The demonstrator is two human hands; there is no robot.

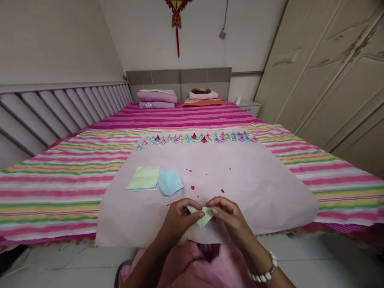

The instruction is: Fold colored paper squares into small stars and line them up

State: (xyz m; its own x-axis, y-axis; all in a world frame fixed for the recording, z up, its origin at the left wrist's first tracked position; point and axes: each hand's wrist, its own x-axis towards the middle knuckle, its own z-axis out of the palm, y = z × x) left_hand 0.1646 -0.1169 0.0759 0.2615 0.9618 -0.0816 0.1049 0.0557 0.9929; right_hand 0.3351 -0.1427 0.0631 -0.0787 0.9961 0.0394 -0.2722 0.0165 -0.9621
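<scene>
A small piece of pale green folded paper (pixel 202 221) is held up between my two hands, its point facing down and a crease down its middle. My left hand (pixel 182 216) pinches its left side between thumb and fingers. On the right side, my right hand (pixel 228 214) grips it the same way; a beaded bracelet circles that wrist. Beyond the hands lie a stack of light green paper sheets (pixel 144 177) and a light blue sheet (pixel 170 181) with a bent-up edge. Several colourful folded paper pieces (pixel 180 139) stand in rows at the far edge.
A large pale paper sheet (pixel 255 188) covers the near part of a bed with a striped bedspread (pixel 60 188). Small red scraps (pixel 192 187) lie on the sheet. Folded bedding (pixel 157 98) is stacked by the headboard (pixel 156 78). A wardrobe (pixel 324 72) stands at right.
</scene>
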